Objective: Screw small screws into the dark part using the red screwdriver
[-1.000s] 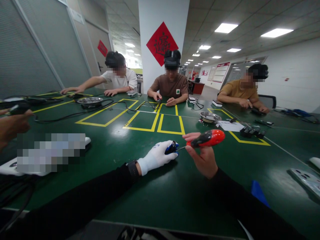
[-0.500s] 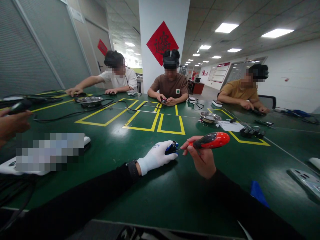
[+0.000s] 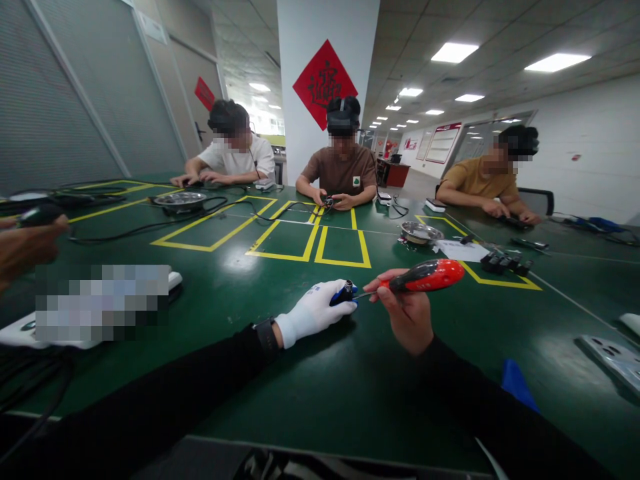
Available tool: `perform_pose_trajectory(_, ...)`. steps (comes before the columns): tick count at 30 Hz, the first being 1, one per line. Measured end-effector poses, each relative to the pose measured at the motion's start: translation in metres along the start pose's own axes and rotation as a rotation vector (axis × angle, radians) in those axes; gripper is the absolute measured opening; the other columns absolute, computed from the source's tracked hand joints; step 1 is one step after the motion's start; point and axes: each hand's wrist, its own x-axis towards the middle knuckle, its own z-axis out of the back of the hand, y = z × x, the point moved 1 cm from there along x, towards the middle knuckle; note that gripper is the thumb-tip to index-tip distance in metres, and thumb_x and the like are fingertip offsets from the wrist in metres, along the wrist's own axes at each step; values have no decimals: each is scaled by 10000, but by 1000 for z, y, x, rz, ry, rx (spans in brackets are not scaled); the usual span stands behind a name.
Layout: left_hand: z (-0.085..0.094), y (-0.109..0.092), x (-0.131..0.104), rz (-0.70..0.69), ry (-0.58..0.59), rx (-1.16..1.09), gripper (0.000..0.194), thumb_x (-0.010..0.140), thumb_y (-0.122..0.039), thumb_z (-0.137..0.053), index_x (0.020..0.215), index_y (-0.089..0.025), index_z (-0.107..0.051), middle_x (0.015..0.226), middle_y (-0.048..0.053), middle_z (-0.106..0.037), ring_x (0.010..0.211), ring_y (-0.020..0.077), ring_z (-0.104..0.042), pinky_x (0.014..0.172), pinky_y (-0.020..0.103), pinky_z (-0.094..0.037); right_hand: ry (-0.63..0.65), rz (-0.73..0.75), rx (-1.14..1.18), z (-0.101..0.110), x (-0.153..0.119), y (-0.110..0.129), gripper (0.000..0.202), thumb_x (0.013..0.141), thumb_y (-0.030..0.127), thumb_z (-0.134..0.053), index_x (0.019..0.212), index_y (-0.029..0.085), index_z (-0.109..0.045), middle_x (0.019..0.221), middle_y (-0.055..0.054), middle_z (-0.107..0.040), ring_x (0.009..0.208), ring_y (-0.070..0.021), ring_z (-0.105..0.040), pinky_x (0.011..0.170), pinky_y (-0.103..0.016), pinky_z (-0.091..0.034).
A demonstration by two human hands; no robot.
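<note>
My left hand [image 3: 317, 309], in a white glove with blue fingertips, is closed around a small black part with a shiny round metal end [image 3: 349, 288]. It rests on the green table [image 3: 300, 393]. My bare right hand [image 3: 407, 313] grips a screwdriver [image 3: 430, 275] with a red and black handle, held near the front of the handle. The shaft points left, and its tip reaches the part at my left fingertips. Whether the tip sits in a screw cannot be made out.
Metal bowls stand at the right [image 3: 421, 232] and far left [image 3: 179, 201]. Several black parts [image 3: 506, 262] lie beside a white paper [image 3: 463, 251]. A blue item [image 3: 519, 385] is by my right sleeve, a white device [image 3: 65, 337] at left. Co-workers sit across; another person's hand [image 3: 35, 247] is at left.
My right hand and the screwdriver have shifted slightly; more shaft shows between my hands. My left hand stays put. The person at back left has drawn an arm in.
</note>
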Motion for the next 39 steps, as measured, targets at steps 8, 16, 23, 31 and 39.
perform_pose_trajectory(8,1,-2,-1,4,-18,-15,229,827,-406,-519,850,-187,-580,766,2,-624,718,165,-555,682,267,-416,-9,-88,212,-7,4,10,177,832,202,-588,983,247,-506,806,9,-630,720,-164,-624,738,-370,-500)
perform_pose_trajectory(16,0,-1,1,30,13,-27,243,829,-411,-510,872,-183,-581,771,5,-642,701,163,-566,691,275,-422,18,-121,318,-9,1,11,271,877,288,-481,1146,252,-490,917,-24,-587,863,-189,-593,857,-431,-454)
perform_pose_trajectory(23,1,-2,0,0,-5,-19,235,828,-408,-519,891,-192,-588,808,7,-641,746,170,-570,704,273,-425,-8,-109,282,-2,9,10,88,817,218,-599,787,212,-516,903,-19,-616,769,-158,-612,823,-406,-486)
perform_pose_trajectory(31,1,-3,-1,13,14,-31,239,837,-415,-504,865,-188,-573,734,-6,-623,677,155,-555,664,264,-412,18,-217,463,-7,6,6,302,843,270,-514,1143,272,-474,896,0,-573,717,-150,-595,770,-394,-507)
perform_pose_trajectory(39,1,-1,0,2,3,-23,237,834,-408,-509,862,-185,-584,770,4,-629,710,162,-555,683,270,-416,52,-129,274,-1,11,10,97,848,260,-566,936,220,-574,1178,-62,-560,975,-188,-596,885,-392,-471)
